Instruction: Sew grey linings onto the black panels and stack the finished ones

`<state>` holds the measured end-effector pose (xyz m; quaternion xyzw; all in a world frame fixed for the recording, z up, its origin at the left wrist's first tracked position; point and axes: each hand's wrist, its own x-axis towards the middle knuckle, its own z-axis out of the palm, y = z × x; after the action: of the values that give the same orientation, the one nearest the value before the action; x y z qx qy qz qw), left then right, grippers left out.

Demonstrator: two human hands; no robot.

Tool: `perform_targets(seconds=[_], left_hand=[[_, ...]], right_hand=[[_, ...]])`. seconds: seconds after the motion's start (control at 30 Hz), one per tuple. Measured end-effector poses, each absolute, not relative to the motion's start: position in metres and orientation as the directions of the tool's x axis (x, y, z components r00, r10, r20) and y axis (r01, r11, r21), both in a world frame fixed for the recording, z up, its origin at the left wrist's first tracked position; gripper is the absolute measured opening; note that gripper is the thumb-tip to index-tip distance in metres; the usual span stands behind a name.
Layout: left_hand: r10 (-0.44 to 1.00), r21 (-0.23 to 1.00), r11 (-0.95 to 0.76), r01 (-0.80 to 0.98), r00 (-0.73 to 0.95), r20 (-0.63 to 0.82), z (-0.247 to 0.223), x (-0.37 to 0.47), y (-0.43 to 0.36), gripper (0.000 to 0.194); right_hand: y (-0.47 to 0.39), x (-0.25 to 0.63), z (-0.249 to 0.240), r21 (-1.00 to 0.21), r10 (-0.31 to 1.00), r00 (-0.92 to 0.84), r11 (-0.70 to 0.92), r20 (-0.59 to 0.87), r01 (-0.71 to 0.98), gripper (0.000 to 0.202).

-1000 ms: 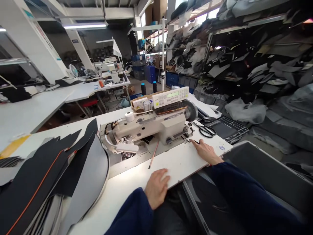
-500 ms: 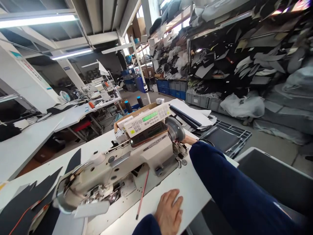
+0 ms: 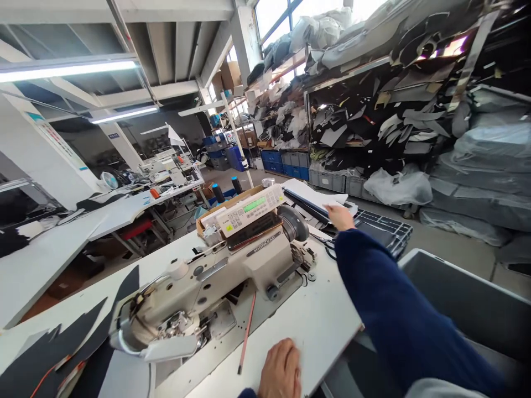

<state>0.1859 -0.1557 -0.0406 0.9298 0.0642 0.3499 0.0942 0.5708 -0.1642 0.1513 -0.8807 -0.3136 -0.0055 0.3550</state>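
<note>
My right hand (image 3: 342, 218) reaches past the sewing machine (image 3: 224, 271) to the edge of a pile of white sheets (image 3: 309, 190) and dark strips (image 3: 305, 200). Its fingers look drawn together at the sheets; what they hold, if anything, is hidden. My left hand (image 3: 282, 369) lies on the white tabletop (image 3: 307, 315) near its front edge, fingers stretched out, holding nothing. A pinkish pencil (image 3: 248, 331) rests across the machine bed's edge, left of that hand. A dark handwheel (image 3: 293, 223) sits at the machine's right end.
Dark cut pieces (image 3: 50, 354) lie left of the machine. A grey bin (image 3: 460, 287) stands at the table's right. Behind the white sheets is a black wire crate (image 3: 385, 226). Loaded shelves (image 3: 344, 116) line the back right, and another worktable (image 3: 53, 265) extends at left.
My right hand has left the handwheel and moved to the right and away, onto the pile of sheets. My left hand stays on the tabletop, its fingers closer together.
</note>
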Motion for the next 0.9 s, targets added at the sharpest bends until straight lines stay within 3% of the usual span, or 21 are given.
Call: perform_targets(seconds=[0.07,0.13,0.23,0.27,0.33,0.4,0.47,0.5,0.57,0.6,0.63,0.77,0.83,0.9], left_hand=[[0.237,0.248,-0.964,0.094,0.723,0.649,-0.030,0.180,-0.158,0.037],[0.260,0.264,-0.959,0.100,0.681,0.685,-0.013,0.185,-0.165,0.037],[0.161,0.184,-0.983,0.017,0.560,0.813,0.022,0.201,-0.182,0.051],[0.109,0.130,-0.991,-0.008,0.501,0.858,0.033,0.205,-0.189,0.058],[0.020,0.035,-0.999,-0.027,0.418,0.908,0.050,0.210,-0.201,0.063],[-0.017,-0.008,-1.000,-0.024,0.413,0.911,0.059,0.207,-0.208,0.054],[-0.011,0.004,-1.000,-0.029,0.484,0.875,0.065,0.199,-0.210,0.044],[0.008,0.032,-0.999,-0.036,0.526,0.851,0.068,0.194,-0.209,0.043],[0.076,0.142,-0.988,-0.063,0.601,0.796,0.075,0.184,-0.207,0.048],[0.109,0.207,-0.975,-0.083,0.633,0.766,0.078,0.180,-0.205,0.051],[0.132,0.268,-0.957,-0.112,0.657,0.742,0.081,0.176,-0.204,0.053],[0.154,0.446,-0.864,-0.236,0.719,0.678,0.076,0.159,-0.195,0.051],[0.238,0.555,-0.815,-0.170,0.774,0.587,0.062,0.145,-0.187,0.053],[0.382,0.659,-0.752,0.010,0.821,0.424,0.045,0.125,-0.179,0.052]], right_hand=[[-0.188,0.551,0.162,-0.689,0.548,0.818,-0.527,0.172,0.498,0.044],[-0.213,0.502,0.152,-0.748,0.618,0.778,-0.460,0.117,0.478,0.071],[-0.253,0.397,0.110,-0.818,0.754,0.655,-0.344,0.053,0.462,0.087],[-0.265,0.363,0.095,-0.852,0.794,0.607,-0.287,0.045,0.438,0.086],[-0.284,0.309,0.073,-0.970,0.827,0.559,-0.086,0.057,0.226,0.070],[-0.293,0.280,0.066,-1.000,0.816,0.578,0.003,0.014,0.021,0.060],[-0.293,0.276,0.067,-0.997,0.812,0.583,0.008,-0.039,-0.079,0.057],[-0.289,0.284,0.069,-0.998,0.823,0.567,-0.009,-0.039,-0.056,0.058],[-0.276,0.312,0.069,-0.976,0.858,0.513,-0.092,0.022,0.196,0.062],[-0.267,0.332,0.067,-0.905,0.876,0.477,-0.146,0.070,0.400,0.066],[-0.258,0.354,0.065,-0.736,0.888,0.448,-0.235,0.103,0.635,0.067],[-0.228,0.428,0.044,-0.491,0.866,0.491,-0.387,0.098,0.781,0.040],[-0.221,0.447,0.032,-0.399,0.863,0.500,-0.433,0.077,0.808,0.035],[-0.218,0.456,0.023,-0.331,0.862,0.503,-0.457,0.066,0.826,0.027]])
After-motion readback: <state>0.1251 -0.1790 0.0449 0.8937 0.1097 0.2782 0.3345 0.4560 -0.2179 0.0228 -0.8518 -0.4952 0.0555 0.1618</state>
